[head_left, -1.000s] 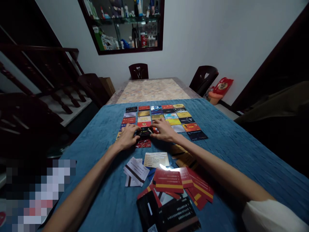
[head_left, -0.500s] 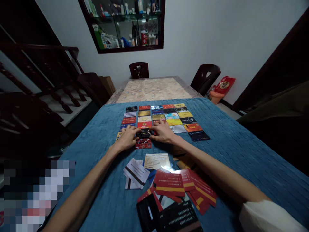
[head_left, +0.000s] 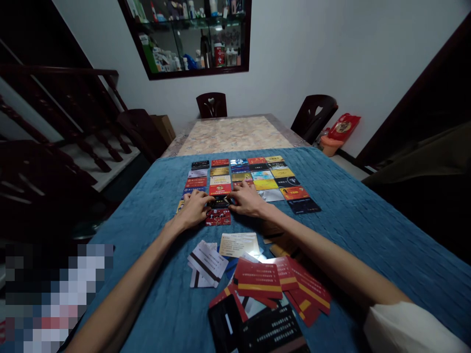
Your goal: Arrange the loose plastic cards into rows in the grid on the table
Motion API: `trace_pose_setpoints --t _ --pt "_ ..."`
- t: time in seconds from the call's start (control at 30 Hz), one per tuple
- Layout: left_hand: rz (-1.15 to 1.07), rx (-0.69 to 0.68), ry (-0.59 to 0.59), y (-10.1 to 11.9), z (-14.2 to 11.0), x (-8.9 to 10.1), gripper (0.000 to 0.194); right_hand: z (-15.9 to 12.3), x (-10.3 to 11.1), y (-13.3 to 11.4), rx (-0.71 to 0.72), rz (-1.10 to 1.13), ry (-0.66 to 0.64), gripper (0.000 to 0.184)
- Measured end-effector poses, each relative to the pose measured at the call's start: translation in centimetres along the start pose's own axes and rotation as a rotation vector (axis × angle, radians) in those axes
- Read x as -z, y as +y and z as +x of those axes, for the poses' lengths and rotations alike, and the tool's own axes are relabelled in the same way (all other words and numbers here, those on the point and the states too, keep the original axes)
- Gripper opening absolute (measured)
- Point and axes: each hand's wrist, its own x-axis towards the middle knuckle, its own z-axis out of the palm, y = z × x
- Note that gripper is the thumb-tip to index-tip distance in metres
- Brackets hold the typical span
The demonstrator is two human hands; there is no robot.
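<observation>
Blk card (head_left: 221, 201): btwn hands, just beyond red card (head_left: 218, 217).
L hand (head_left: 196, 208): thumb + fingers pinching its L end.
R hand (head_left: 247, 200): pinching R end; two-ended hold prob. keeps it square.
Loose cards (head_left: 259, 280): nearer than hands, prob. for elbow room.

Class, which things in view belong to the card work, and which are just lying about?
Belonging: left hand, right hand, black card between them, laid-out cards, loose cards.
Lying about: red bag, orange container, cardboard box, dark flask.

Dim light, pale wall (head_left: 312, 49), dark-framed glass shelves (head_left: 195, 21), dark chairs (head_left: 303, 117), wooden railing (head_left: 55, 71), patterned tabletop (head_left: 231, 133)
</observation>
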Motion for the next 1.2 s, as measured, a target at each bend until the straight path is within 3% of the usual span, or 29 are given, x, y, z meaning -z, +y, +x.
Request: trace_pose_setpoints --t 0.33,0.83,1.2 --pt "-0.004 -0.022 0.028 -0.2 0.0 -0.4 0.038 0.1 -0.2 0.2 0.017 -0.016 0.011 0.033" --pt "0.068 -0.008 0.074 1.2 -0.1 -0.4 0.035 -0.1 0.5 -0.4 0.025 -0.039 -0.004 0.025" --pt "0.088 -0.033 0.099 1.3 -0.2 -0.5 0.036 -0.9 0.5 0.4 0.052 -0.04 0.043 0.031"
